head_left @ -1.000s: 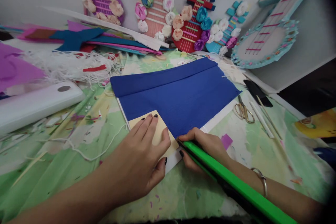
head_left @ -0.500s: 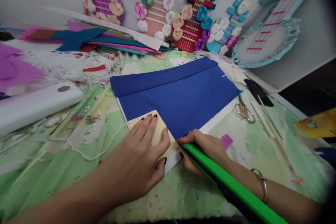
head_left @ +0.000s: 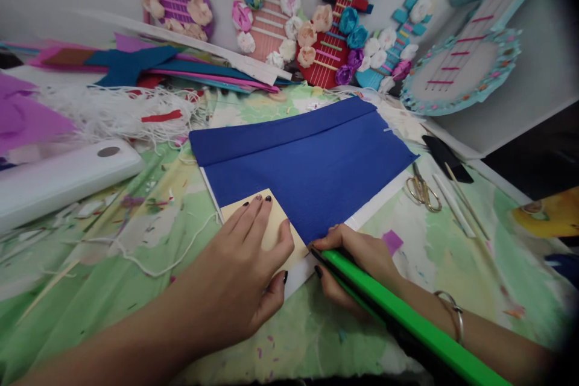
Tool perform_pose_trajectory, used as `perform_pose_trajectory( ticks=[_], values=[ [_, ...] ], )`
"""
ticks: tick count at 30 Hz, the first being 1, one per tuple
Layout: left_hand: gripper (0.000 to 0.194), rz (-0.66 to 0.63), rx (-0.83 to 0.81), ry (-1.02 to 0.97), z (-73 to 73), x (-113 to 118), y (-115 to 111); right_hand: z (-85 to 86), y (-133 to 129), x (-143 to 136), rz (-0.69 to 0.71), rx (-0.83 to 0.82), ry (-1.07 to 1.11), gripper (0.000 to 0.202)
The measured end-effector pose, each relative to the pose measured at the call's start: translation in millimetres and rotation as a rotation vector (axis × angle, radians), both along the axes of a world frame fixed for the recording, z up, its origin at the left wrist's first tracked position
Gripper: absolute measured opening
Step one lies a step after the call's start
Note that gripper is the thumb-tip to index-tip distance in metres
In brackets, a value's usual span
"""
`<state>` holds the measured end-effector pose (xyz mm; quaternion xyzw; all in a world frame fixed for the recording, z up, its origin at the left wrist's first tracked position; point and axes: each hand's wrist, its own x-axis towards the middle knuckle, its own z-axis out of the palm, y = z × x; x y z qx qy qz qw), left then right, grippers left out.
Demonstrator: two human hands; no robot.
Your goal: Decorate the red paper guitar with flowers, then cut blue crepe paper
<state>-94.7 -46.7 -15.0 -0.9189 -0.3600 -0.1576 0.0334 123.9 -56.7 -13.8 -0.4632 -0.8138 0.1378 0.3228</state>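
My left hand (head_left: 253, 259) lies on a pale yellow paper square (head_left: 292, 245), its fingers stretched out over it. The square rests at the near left corner of a blue sheet (head_left: 298, 163), which lies over a white sheet (head_left: 296, 276). In my right hand (head_left: 362, 253) is a long green and black pencil (head_left: 398, 307), held slantwise with its dark tip at the right corner of the square. Fingers and thumb close around its lower end. The blue sheet has a folded band along its far side.
Gold-handled scissors (head_left: 423, 193), a white stick (head_left: 453, 205) and a black flat piece (head_left: 447, 158) lie at right. White string (head_left: 117, 114), a white device (head_left: 67, 181) and paper scraps are at left. Decorated paper guitars (head_left: 328, 42) lean against the wall.
My right hand and the pencil have shifted slightly right and down along the square's edge. My left hand stays on the yellow square.
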Motion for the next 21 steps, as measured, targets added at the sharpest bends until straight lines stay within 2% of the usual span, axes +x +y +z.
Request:
perform_pose_trajectory(
  ticks=[5, 21],
  values=[
    [0.049, 0.004, -0.006, 0.002, -0.4, 0.0, 0.2, 0.8, -0.8, 1.4, 0.036, -0.027, -0.016, 0.027],
    [0.05, 0.009, -0.023, -0.001, -2.6, -0.1, 0.5, 0.1, -4.1, 4.5, 0.024, -0.046, -0.022, 0.027]
  ],
)
